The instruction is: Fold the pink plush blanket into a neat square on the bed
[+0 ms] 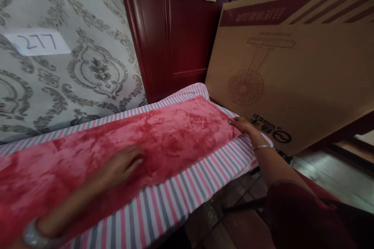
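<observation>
A long red plush cloth [175, 132] lies folded along a pink, grey and white striped sheet [181, 198] on a bed. My left hand [124, 163] rests flat on the middle of the red cloth, fingers stretched out. My right hand [242, 125] reaches to the cloth's far right corner, fingertips pressed on its edge. A silver bangle [263, 147] circles my right wrist and a thicker bracelet [35, 236] my left.
A large cardboard fan box [292, 66] leans at the bed's far end beside a dark red wooden door [175, 27]. Patterned grey wallpaper [73, 66] with a paper label reading 277 [36, 41] runs behind the bed. Tiled floor [321, 171] lies to the right.
</observation>
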`<state>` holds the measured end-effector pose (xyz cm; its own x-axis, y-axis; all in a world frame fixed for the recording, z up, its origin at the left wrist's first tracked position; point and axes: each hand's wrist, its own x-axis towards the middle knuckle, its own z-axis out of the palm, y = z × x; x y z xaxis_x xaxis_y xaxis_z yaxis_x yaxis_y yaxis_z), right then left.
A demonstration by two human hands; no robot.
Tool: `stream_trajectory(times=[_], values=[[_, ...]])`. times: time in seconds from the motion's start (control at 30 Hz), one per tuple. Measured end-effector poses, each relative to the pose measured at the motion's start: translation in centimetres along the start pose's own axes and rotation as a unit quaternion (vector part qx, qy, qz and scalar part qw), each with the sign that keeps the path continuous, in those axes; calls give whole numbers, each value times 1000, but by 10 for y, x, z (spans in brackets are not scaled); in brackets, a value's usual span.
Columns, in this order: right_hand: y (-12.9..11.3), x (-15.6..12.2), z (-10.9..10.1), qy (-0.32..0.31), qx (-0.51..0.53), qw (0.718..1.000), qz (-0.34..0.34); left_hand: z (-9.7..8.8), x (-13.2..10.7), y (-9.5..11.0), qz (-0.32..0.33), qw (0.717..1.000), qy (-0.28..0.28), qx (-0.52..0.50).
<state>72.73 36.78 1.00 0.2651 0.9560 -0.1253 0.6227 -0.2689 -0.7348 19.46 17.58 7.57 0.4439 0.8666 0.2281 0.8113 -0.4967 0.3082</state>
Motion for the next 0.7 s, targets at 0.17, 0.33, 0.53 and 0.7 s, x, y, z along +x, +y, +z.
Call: stream_trajectory(times=[0.17,0.33,0.53,0.7], values=[[2,-8,0,-14,67,998,12,-21,47,-49,-23,998,48,21],[-2,-8,-6,-72,221,972,19,-4,45,-26,36,995,56,74],[-40,7,-22,-93,378,918,-72,57,-38,38,194,973,-30,121],[-73,15,-23,-39,301,949,-82,79,-71,13,79,984,-24,159]])
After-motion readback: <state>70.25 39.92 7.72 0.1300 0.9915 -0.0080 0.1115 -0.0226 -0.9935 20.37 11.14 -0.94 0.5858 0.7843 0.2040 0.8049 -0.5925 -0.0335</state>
